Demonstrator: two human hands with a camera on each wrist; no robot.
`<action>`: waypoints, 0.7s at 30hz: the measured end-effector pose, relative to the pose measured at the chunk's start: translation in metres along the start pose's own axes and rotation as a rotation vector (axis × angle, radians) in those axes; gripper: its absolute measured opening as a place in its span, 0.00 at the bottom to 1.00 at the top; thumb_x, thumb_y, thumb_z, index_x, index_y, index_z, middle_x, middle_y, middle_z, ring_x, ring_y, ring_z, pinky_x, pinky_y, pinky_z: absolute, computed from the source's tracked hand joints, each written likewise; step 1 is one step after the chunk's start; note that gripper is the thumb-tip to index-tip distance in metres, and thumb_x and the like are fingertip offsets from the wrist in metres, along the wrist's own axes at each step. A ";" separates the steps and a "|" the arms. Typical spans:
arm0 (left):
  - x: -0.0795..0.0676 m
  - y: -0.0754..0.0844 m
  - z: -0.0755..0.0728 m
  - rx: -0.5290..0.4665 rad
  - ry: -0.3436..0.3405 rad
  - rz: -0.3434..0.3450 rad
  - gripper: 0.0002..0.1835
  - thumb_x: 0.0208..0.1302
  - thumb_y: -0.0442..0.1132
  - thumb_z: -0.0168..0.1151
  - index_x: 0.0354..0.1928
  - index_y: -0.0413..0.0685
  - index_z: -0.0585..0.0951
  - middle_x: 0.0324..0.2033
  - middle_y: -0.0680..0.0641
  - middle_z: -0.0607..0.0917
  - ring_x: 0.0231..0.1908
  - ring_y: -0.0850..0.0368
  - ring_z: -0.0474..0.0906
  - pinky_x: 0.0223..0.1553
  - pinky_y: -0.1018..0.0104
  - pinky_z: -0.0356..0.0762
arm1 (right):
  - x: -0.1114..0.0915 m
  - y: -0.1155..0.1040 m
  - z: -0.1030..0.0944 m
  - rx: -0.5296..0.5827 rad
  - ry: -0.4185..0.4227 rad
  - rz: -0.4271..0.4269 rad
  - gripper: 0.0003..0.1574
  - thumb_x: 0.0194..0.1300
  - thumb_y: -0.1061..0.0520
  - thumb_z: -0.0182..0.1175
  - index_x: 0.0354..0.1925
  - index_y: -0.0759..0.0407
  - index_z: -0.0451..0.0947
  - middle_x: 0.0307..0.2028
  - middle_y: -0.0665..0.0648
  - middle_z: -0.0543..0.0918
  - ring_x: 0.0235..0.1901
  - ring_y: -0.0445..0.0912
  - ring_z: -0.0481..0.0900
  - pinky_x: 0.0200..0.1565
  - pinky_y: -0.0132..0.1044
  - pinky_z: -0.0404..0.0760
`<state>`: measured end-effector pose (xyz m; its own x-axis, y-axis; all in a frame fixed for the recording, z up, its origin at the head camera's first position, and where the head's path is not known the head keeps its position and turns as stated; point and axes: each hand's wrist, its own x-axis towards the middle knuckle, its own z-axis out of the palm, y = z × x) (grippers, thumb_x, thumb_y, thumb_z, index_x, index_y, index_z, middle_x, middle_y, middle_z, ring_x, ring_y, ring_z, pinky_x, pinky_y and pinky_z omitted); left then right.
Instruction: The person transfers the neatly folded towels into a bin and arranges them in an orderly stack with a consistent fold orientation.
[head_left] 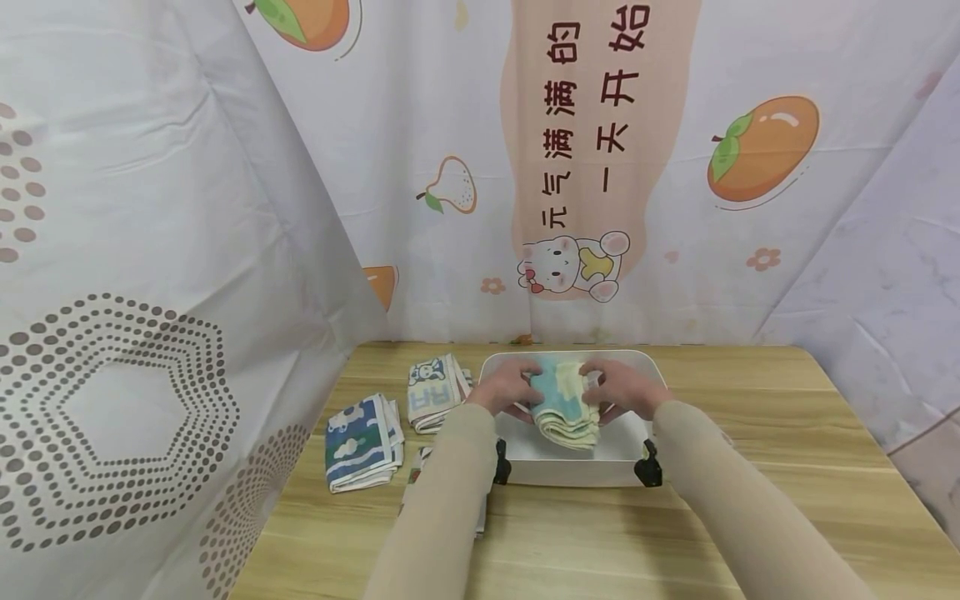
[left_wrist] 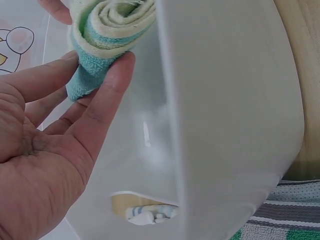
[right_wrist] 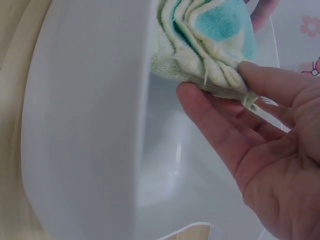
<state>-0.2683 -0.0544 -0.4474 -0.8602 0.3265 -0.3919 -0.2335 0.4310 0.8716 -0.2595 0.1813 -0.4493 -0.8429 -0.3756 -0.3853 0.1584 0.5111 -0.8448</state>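
A folded towel, pale yellow and turquoise, is held by both hands over the white bin. My left hand grips its left side. In the left wrist view, thumb and fingers pinch the towel's turquoise edge, and the layers show as a loose roll. My right hand grips the opposite side. The right wrist view shows the thumb on top of the folded layers and the fingers beneath. Below the towel, the bin's inner wall is smooth and white.
Left of the bin lie a blue and green folded towel and a cream one with a bear print. Another folded towel is partly hidden under the left sleeve. Black clips sit at the bin's front corners. A printed curtain hangs behind the wooden table.
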 end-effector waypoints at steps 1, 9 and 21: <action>0.000 0.000 0.000 0.000 -0.003 -0.004 0.33 0.64 0.25 0.66 0.72 0.40 0.71 0.46 0.38 0.80 0.39 0.45 0.85 0.35 0.56 0.89 | 0.000 0.000 0.001 -0.004 -0.003 0.002 0.37 0.70 0.64 0.61 0.73 0.67 0.60 0.51 0.70 0.72 0.38 0.55 0.85 0.41 0.48 0.89; 0.003 -0.005 0.003 0.024 -0.021 -0.039 0.34 0.62 0.25 0.67 0.72 0.39 0.71 0.44 0.39 0.80 0.39 0.45 0.85 0.36 0.54 0.89 | -0.001 0.000 0.006 -0.006 -0.024 0.038 0.39 0.68 0.66 0.61 0.73 0.68 0.59 0.49 0.70 0.73 0.37 0.56 0.85 0.41 0.49 0.89; 0.004 -0.010 0.008 0.046 -0.050 -0.069 0.36 0.63 0.27 0.68 0.74 0.41 0.69 0.43 0.39 0.81 0.38 0.47 0.84 0.35 0.56 0.89 | 0.000 0.002 0.009 -0.020 -0.051 0.072 0.41 0.68 0.65 0.62 0.74 0.67 0.58 0.47 0.69 0.75 0.36 0.57 0.87 0.41 0.49 0.89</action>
<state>-0.2661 -0.0510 -0.4605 -0.8189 0.3357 -0.4655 -0.2690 0.4921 0.8280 -0.2548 0.1752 -0.4548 -0.8023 -0.3759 -0.4638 0.2071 0.5533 -0.8068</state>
